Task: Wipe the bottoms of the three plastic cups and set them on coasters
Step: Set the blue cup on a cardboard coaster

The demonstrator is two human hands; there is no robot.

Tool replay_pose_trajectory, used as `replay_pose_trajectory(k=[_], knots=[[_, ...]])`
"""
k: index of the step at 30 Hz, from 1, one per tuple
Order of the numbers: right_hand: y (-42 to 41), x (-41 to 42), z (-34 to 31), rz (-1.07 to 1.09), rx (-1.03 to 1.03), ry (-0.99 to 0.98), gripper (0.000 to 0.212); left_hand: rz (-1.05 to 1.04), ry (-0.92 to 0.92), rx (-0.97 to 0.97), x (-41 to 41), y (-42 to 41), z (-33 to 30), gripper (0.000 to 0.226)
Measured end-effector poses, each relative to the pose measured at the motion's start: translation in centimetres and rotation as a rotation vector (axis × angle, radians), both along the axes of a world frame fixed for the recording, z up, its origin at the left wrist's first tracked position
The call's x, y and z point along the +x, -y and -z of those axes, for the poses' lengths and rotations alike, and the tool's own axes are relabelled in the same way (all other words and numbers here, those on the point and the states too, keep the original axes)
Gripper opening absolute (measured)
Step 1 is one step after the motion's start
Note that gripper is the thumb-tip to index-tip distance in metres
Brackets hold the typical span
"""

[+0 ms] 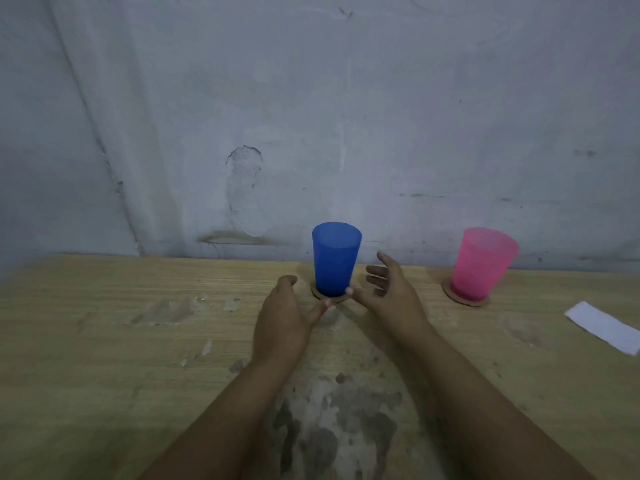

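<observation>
A blue plastic cup stands upright on a round brown coaster near the table's back edge. My left hand and my right hand flank its base, fingers spread, holding nothing; both thumb tips reach the coaster's front rim. To the right, a pink plastic cup stands upright on a second brown coaster. A third cup is not in view.
A folded white cloth or paper lies at the right edge of the worn wooden table. A grey scuffed wall rises directly behind the cups. The tabletop has peeled, stained patches in the front middle.
</observation>
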State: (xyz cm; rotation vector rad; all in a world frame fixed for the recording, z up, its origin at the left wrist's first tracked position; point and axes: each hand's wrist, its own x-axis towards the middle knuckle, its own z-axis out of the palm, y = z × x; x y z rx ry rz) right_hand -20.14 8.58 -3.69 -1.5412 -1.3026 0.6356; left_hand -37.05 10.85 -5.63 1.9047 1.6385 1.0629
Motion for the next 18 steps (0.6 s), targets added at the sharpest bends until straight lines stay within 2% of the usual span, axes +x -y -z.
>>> replay_pose_trajectory(k=[4,8,11,15,18], knots=[[3.8,3.2,-1.4,0.012,0.024,0.031,0.067,0.090,0.022,0.190,1.8,3.4,-1.0,0.042],[6.9,6.5,-2.1,0.089,0.037,0.157,0.040,0.266,0.034,0.243,6.7,6.4,-2.1,0.040],[10.0,10.4,-1.9,0.224,0.053,0.233,0.024,0.378,0.027,0.242,11.4,8.3,-2.6,0.041],[14.4,16.9,-1.1,0.407,-0.004,0.301,0.019,0.554,-0.011,0.249,17.0,9.9,-2.8,0.039],[16.5,21.1,-0.4,0.578,-0.042,0.276,0.020,0.674,-0.044,0.220,20.4,10.3,-2.2,0.039]])
